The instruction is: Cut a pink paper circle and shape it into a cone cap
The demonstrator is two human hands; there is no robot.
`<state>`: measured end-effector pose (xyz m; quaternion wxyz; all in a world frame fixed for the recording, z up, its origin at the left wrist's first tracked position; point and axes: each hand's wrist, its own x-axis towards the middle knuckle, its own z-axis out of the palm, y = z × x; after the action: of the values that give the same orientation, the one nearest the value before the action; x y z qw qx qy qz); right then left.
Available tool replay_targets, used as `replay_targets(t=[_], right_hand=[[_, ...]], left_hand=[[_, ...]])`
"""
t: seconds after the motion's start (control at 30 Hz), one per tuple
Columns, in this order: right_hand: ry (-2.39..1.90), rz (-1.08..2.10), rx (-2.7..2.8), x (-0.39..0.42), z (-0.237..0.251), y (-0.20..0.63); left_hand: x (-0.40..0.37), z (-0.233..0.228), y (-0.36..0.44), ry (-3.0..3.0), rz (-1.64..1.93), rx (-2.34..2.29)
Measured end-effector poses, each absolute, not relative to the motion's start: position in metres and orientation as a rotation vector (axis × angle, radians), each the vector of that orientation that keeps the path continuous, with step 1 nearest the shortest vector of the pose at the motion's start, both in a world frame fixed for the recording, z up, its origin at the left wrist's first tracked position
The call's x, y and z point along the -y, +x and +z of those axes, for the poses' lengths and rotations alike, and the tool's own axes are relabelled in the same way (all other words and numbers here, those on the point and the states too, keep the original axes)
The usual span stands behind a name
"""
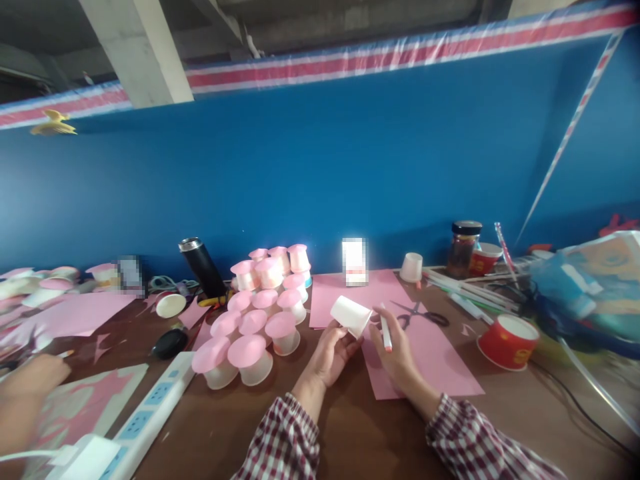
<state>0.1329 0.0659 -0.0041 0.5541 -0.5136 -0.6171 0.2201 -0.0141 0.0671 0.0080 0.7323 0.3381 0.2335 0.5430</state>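
A: Left hand point(333, 350)?
B: Fingers curled round a white cup point(351, 315), which lay tilted on its side, mouth toward the right, held just above the pink sheet point(430, 357) near the table's middle.

A: Right hand point(395, 347)?
B: Closed on a white marker point(386, 333), upright, orange tip down. The marker sat just beside the cup's rim; contact couldn't be judged.

A: Sleeves?
B: Plaid, both arms, coming in from the bottom edge.

A: Around the hands?
B: Scissors point(419, 313) lay on the sheet just behind the right hand. Left of the cup stood a cluster of pink-topped cups point(260, 313), stacked toward the blue wall point(320, 173). A black flask point(201, 267) leaned behind them. A red cup point(509, 341) lay tilted to the right, well apart. Another white cup point(411, 267) sat upside down farther back, next to a jar point(464, 249).

A: Anything else?
B: A power strip point(150, 410) ran along the lower left. Another person's hand point(30, 380) showed at the far left, blurred.
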Motion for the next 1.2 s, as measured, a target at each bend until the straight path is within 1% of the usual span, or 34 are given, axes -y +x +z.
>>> replay_targets(t=[0.3,0.47,0.87,1.2], right_hand=[[-1.174,0.468,1.523,-0.059,0.005,0.129],[-1.136,0.492,1.527,-0.056,0.009,0.127],[-1.151,0.514,1.587,-0.056,0.006,0.127],[-1.151,0.589,1.591,-0.056,0.003,0.127]], left_hand=[[-0.068,0.007,-0.014,0.764,1.227,-0.547],[-0.070,0.006,-0.013,0.733,1.267,-0.598],[-0.068,0.005,-0.012,0.702,1.280,-0.500],[-0.069,0.007,-0.011,0.686,1.277,-0.515]])
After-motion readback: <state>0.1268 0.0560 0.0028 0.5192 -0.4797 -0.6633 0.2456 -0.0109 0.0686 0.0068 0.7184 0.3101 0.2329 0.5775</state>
